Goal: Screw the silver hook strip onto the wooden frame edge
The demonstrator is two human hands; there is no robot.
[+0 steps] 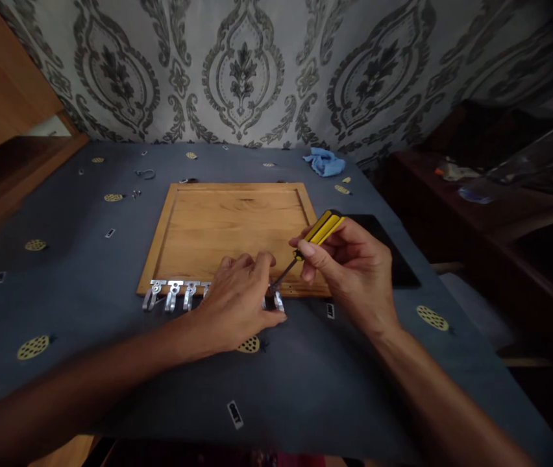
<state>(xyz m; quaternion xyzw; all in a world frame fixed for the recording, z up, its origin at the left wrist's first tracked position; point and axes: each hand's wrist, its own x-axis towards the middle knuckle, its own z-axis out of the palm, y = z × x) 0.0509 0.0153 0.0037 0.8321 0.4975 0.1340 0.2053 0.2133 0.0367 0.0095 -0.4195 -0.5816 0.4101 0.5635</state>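
A framed wooden board (232, 224) lies flat on the table. Along its near edge runs a silver metal hook rail (175, 290) with several double hooks. My left hand (235, 301) covers the rail's middle and right part, fingers over the board and thumb at the end hook, gripping it. In my right hand (361, 272) is a yellow and black screwdriver (324, 231), held tilted between thumb and fingers. Its shaft slants down to the rail's right end, beside my left fingers. The exact spot under the tip is too small to make out.
Tiny screws (136, 194) and a thin curved metal piece (147, 174) lie left of the board. A blue cloth (325, 162) sits at the back right. A flat black panel (383, 250) is partly behind my right hand. Dark furniture (452, 214) stands beyond the table's right edge.
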